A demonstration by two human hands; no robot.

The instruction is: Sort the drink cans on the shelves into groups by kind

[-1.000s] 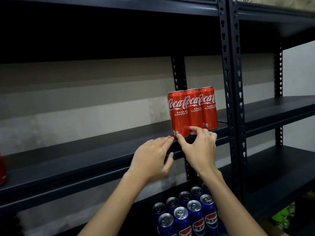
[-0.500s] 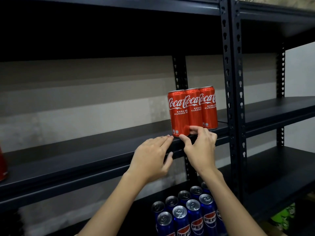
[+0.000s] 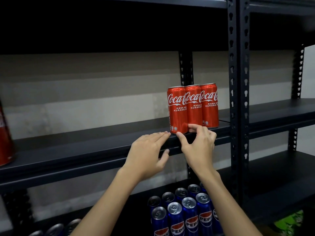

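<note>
Middle shelf (image 3: 85, 150): three red cans (image 3: 193, 108), upright, touching side by side in one row near the upright post (image 3: 236, 99). Labels read "Coca-Cola", with "RASA AS…" and "KURANG G…" beneath, cut off by the curve of each can.

Left hand (image 3: 146, 155): fingers straight and spread a little, fingertips at the foot of the leftmost can — holding nothing.

Right hand (image 3: 199, 145): thumb and forefinger set against the bottom of the left and middle cans, narrow, a light pinch-and-nudge rather than a full grasp.

Lower shelf: a block of blue cans (image 3: 185, 213), packed in rows, labelled "PEPSI". Silver can tops (image 3: 56, 229) at bottom left, kind unreadable.

Far left, middle shelf: one more red can (image 3: 5, 133), well apart from the row, label partly out of view.

Progress, by judgement: the blue group looks done, the red row is being squared up — the stray red can and the bottom-left cans seem left to place.
</note>
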